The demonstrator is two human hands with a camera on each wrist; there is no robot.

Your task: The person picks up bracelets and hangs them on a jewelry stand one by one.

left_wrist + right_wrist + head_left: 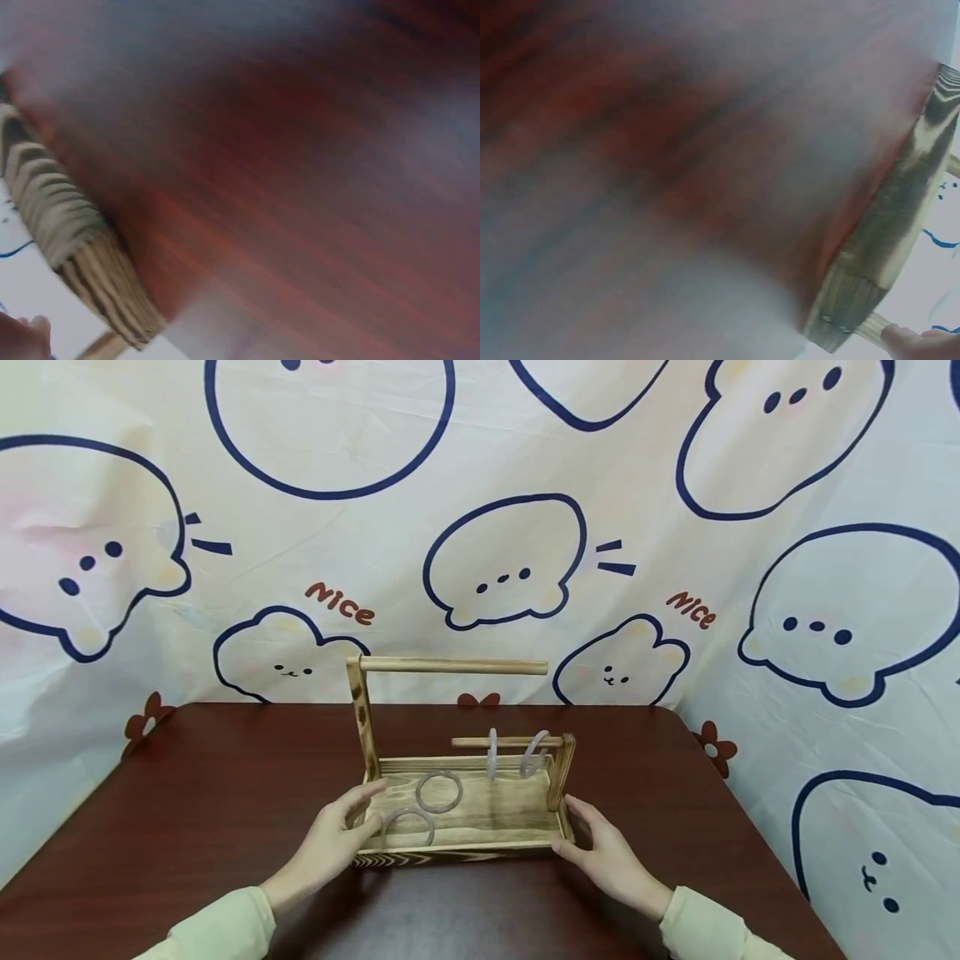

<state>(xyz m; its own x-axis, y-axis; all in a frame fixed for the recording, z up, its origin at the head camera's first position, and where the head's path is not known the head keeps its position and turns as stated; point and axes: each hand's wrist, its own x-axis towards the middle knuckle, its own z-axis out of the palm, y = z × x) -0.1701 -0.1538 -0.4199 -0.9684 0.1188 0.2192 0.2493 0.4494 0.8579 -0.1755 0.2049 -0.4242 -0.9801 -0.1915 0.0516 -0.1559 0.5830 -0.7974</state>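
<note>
Wooden Stand with Four Rings, Gripped at Both Ends

Head view: wooden stand, mid-table; whether resting on the reddish-brown tabletop or slightly raised, cannot tell. Tall post at left, bearing upper rod; short post at right, bearing lower rod. Rings, pale, four: two hanging rings on lower rod; two flat rings inside the base, toward left. Left hand: thumb and fingers bent, pinching left end. Right hand: thumb at front corner, fingers at right end, pinching likewise. Behind: printed cloth.

Left wrist view: dark-grained stand wall, lower left; fingertip at corner.

Right wrist view: scorched stand wall, right edge; fingers lower right, partly cropped.
</note>
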